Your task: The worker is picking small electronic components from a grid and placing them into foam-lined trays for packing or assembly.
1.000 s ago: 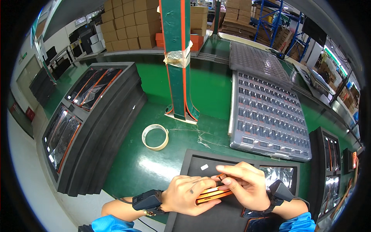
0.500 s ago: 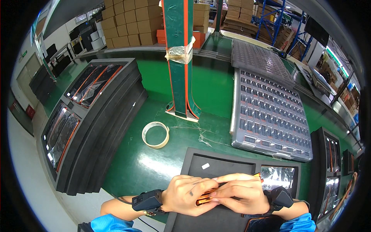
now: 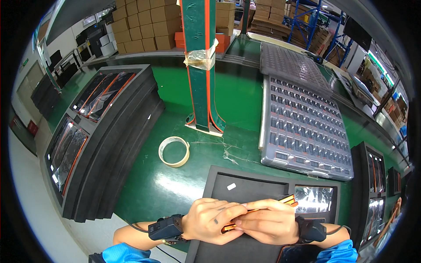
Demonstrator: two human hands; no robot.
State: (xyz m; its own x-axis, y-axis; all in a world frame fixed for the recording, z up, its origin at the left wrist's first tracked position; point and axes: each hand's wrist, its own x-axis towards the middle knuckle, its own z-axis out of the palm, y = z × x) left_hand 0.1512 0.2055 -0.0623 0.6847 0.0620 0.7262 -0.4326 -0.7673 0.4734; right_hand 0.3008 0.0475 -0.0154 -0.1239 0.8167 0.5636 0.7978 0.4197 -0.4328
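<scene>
Both hands meet over a black foam tray point(image 3: 212, 186), closed around slim orange-edged strips point(image 3: 289, 200) that look like narrow flat frames. My left hand point(image 3: 208, 221) wraps the strips' left end with bent fingers. Pressed against its fingertips, my right hand point(image 3: 271, 223) grips the same strips, whose other end sticks out above it. Fingers cover most of their length, so I cannot tell how many there are. In the tray lie a small white label point(image 3: 231, 186) and a shiny film-covered panel point(image 3: 314, 198). Below my right hand, a dark orange-edged panel point(image 3: 300, 254) shows partly.
A roll of tape point(image 3: 177, 164) lies on the green table point(image 3: 144, 184). Stacked black foam trays point(image 3: 118, 131) with orange-edged panels stand left, more foam trays point(image 3: 362, 184) right. A clear plastic tray point(image 3: 302, 163) of small dark parts sits beyond, beside a green post point(image 3: 200, 96).
The orange-edged strips now stick out farther above my right hand, which has turned slightly. My left hand has barely moved. The whole view has shifted a little.
</scene>
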